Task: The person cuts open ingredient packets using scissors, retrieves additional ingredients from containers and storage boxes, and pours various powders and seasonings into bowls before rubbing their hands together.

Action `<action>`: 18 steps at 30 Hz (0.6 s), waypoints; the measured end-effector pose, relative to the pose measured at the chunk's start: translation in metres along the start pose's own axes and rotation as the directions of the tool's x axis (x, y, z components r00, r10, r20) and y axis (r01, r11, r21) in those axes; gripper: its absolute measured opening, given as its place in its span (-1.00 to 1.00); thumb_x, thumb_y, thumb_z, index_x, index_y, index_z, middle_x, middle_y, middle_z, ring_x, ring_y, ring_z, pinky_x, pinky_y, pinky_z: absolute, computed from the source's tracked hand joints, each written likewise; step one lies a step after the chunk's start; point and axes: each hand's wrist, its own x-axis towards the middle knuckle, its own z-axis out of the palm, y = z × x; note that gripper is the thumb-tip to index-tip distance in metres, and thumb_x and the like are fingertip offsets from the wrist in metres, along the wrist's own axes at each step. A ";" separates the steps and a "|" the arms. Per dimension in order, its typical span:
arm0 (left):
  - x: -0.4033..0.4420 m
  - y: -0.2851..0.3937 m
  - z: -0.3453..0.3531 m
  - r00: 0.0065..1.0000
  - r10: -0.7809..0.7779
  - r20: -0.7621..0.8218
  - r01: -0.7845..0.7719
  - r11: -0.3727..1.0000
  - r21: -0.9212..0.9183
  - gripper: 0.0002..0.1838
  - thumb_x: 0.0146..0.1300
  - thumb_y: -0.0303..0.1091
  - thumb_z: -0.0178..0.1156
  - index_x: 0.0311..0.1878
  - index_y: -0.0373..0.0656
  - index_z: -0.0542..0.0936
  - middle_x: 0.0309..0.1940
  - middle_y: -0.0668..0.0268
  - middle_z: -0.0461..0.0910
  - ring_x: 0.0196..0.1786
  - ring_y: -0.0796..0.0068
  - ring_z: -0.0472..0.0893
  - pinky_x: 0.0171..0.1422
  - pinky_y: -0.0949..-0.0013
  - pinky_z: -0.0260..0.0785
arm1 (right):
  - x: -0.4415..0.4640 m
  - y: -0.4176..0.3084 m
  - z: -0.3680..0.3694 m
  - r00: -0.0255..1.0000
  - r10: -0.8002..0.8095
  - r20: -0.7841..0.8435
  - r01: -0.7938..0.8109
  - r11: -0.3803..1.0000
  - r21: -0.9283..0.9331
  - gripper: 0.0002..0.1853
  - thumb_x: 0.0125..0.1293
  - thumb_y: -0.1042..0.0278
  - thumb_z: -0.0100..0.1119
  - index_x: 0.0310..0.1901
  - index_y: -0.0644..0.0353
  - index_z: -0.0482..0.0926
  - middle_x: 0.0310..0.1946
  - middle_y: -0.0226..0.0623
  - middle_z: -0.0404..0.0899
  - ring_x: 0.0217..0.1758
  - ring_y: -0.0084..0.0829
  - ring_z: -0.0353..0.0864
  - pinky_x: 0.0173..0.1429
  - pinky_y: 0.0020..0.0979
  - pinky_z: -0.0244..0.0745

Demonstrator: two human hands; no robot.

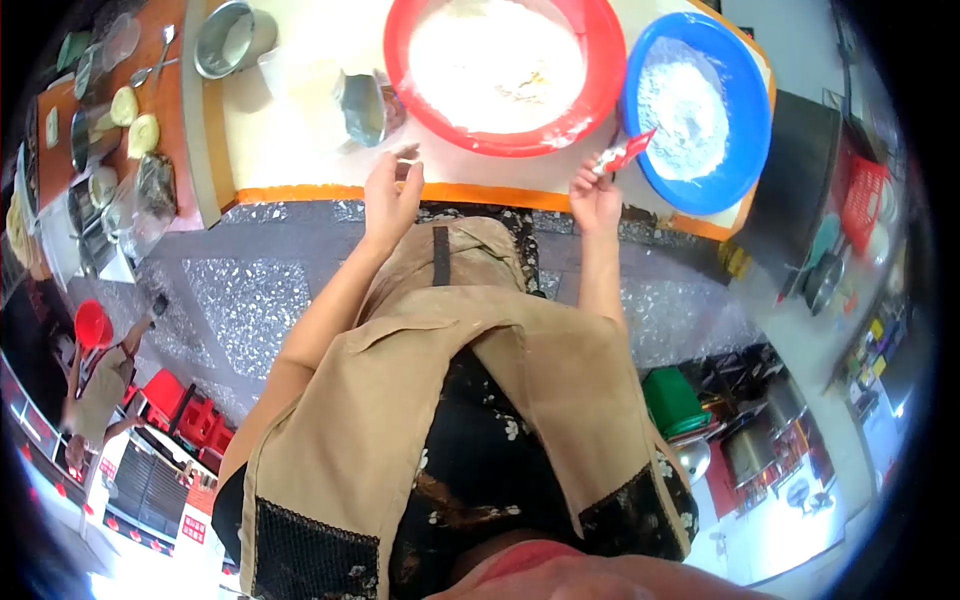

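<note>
A large red basin of white flour with a yellowish patch stands on the table in front of me. To its right is a blue basin heaped with white powder. My right hand grips a small red and white packet between its fingers, by the near rim of the blue basin. My left hand is at the table's front edge with its thumb and fingers apart. Just beyond it sits an opened silvery bag, which the hand does not visibly grip.
A metal pot stands at the table's back left. On the left, a wooden counter carries dough pieces, spoons and plastic bags. Behind on the left, a person holds a red bowl near red stools.
</note>
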 end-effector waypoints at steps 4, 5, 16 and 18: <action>0.007 -0.009 -0.020 0.901 0.380 -0.208 -0.264 0.862 0.432 -0.65 0.08 -0.49 0.15 -0.01 -0.23 0.42 -0.22 0.17 0.46 -0.35 0.35 0.49 -0.24 0.38 0.37 | 0.032 -0.015 -0.053 0.901 -0.043 -0.432 -0.053 0.976 -0.210 -0.78 0.20 0.54 -0.14 -0.12 0.29 0.40 -0.35 -0.30 0.42 -0.47 -0.53 0.33 -0.44 -0.58 0.29; 0.012 -0.007 -0.022 0.893 0.397 -0.212 -0.261 0.841 0.473 -0.62 0.06 -0.46 0.18 -0.01 -0.22 0.42 -0.23 0.17 0.46 -0.34 0.33 0.49 -0.23 0.36 0.37 | 0.047 -0.018 -0.058 0.903 -0.056 -0.426 -0.035 0.978 -0.204 -0.81 0.21 0.54 -0.13 -0.15 0.27 0.42 -0.35 -0.30 0.44 -0.48 -0.53 0.35 -0.44 -0.58 0.31; 0.035 -0.018 -0.024 0.976 0.194 -0.097 -0.137 0.899 0.415 -0.72 0.14 -0.39 0.16 -0.07 -0.23 0.50 -0.37 0.19 0.52 -0.52 0.45 0.47 -0.41 0.41 0.34 | 0.101 -0.030 -0.061 0.705 -0.210 -0.677 0.025 0.962 -0.273 -0.71 0.35 0.30 -0.20 -0.16 0.40 0.41 -0.20 -0.09 0.50 -0.09 -0.22 0.50 0.02 -0.26 0.49; 0.028 0.008 -0.030 0.943 0.311 -0.117 -0.246 0.890 0.385 -0.74 0.13 -0.39 0.17 -0.09 -0.23 0.50 -0.37 0.21 0.52 -0.51 0.45 0.47 -0.41 0.42 0.34 | 0.076 -0.019 -0.074 0.808 -0.198 -0.555 -0.056 0.911 -0.408 -0.67 0.36 0.27 -0.24 -0.17 0.43 0.39 -0.25 -0.05 0.51 -0.12 -0.16 0.52 0.06 -0.22 0.48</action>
